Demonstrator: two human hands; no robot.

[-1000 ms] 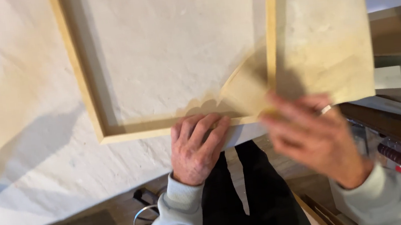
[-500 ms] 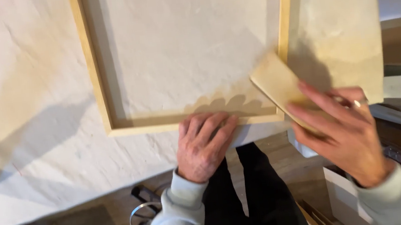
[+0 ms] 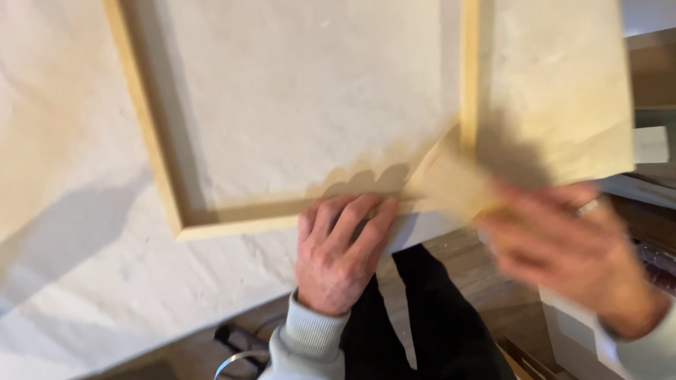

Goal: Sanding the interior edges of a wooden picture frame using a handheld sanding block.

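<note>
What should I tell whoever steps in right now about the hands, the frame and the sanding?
Left hand: flat on the near rail of the wooden frame, pressing it onto the white sheet.
Right hand: blurred in motion, holding a tan sanding block against the frame's near right corner.
The frame lies flat on the sheet-covered table, open middle up.
Done: cannot tell how much of the wood has been rubbed; no clear difference shows.
Left: likely the rest of that corner and the other rails, judging only by where the block sits.
</note>
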